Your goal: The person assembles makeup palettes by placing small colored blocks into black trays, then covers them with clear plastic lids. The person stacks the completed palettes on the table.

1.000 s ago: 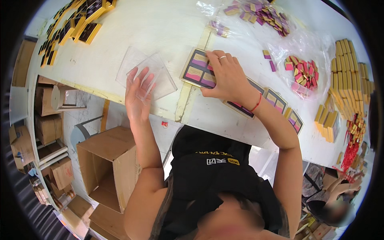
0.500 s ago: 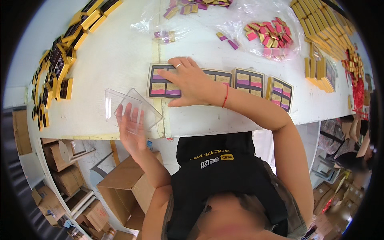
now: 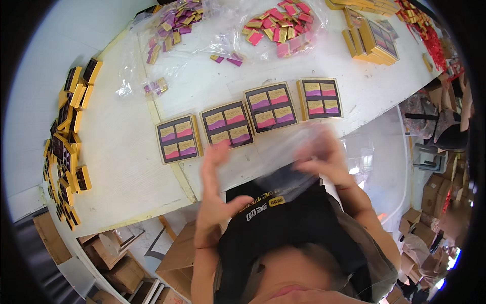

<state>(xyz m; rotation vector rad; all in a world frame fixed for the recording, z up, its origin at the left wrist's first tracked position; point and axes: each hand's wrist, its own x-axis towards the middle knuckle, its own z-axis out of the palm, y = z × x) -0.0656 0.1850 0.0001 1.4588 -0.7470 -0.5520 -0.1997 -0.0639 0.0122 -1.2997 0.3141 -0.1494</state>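
Note:
Several small gold-rimmed boxes stand in a row on the white table, each with wrapped pink, purple and gold chocolates in a dark insert: a leftmost box (image 3: pixel 178 139), a second box (image 3: pixel 226 124), a third box (image 3: pixel 271 108) and a rightmost box (image 3: pixel 320 99). My right hand (image 3: pixel 326 157), blurred by motion, grips clear plastic lids (image 3: pixel 288 164) between the table edge and my apron. How many lids there are is too smeared to tell. In front of the second box, my left hand (image 3: pixel 215 187) is empty, thumb and fingers apart.
Loose purple chocolates (image 3: pixel 177 23) and pink chocolates (image 3: pixel 283 25) lie on plastic bags at the back. Stacked gold boxes (image 3: pixel 372 43) stand at the far right. Many dark-and-gold boxes (image 3: pixel 66 152) line the left edge. A cardboard carton (image 3: pixel 177 258) sits below the table.
My right hand has left the boxes and now holds the clear lids, which were in my left hand. My left hand is empty. The view has shifted and turned.

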